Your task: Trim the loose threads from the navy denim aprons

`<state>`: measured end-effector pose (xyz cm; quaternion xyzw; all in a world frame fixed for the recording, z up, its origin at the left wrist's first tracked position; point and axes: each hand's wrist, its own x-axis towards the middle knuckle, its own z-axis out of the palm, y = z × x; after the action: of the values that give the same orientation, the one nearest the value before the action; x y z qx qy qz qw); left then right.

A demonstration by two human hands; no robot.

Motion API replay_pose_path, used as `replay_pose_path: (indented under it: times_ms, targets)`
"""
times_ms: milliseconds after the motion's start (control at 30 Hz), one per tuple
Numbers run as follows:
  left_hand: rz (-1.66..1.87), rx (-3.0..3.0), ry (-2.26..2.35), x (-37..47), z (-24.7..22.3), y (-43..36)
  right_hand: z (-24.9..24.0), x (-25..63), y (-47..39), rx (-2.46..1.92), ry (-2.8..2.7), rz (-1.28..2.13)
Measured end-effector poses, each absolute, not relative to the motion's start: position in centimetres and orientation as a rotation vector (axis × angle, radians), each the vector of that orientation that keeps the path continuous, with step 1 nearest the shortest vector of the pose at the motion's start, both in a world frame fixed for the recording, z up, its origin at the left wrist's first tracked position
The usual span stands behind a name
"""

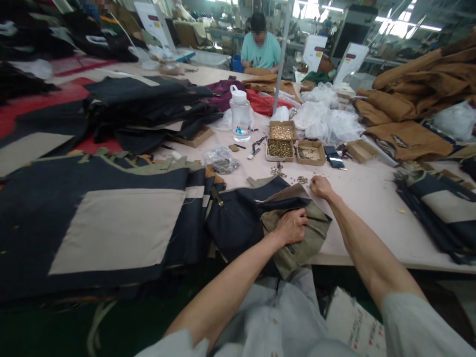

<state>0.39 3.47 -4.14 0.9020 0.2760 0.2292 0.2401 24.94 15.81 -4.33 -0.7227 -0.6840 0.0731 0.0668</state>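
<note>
A dark navy fabric piece (238, 210) with an olive pocket panel (310, 238) lies at the table's front edge, partly hanging over it. My left hand (291, 227) is closed on the olive part, its fingers curled into the cloth. Just beyond the fabric, my right hand (322, 187) is closed low over the tabletop; whatever its fingers pinch is hidden or too small to name. Beside it lie small metal rings (302, 180), with more loose metal bits farther left.
Cardboard boxes of small metal fittings (279, 148) stand ahead, near a water bottle (241, 116) and a phone (334, 157). Stacked navy pieces (115, 230) fill the left; brown garments (412, 139) are heaped right. A thin pole (281, 64) rises mid-table. A co-worker (261, 47) sits opposite.
</note>
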Motion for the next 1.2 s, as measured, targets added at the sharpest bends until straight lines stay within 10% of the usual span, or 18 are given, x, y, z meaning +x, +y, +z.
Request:
replay_pose_path:
  times_ms: [633, 1200]
  targets:
    - [0.712, 2.429, 0.771, 0.3, -4.6, 3.5, -3.1, 19.5, -3.4, -1.651, -1.968, 0.309]
    - [0.728, 2.418, 0.729, 0.4, -4.9, 3.8, -4.8, 20.1, -2.2, -1.828, -1.911, 0.47]
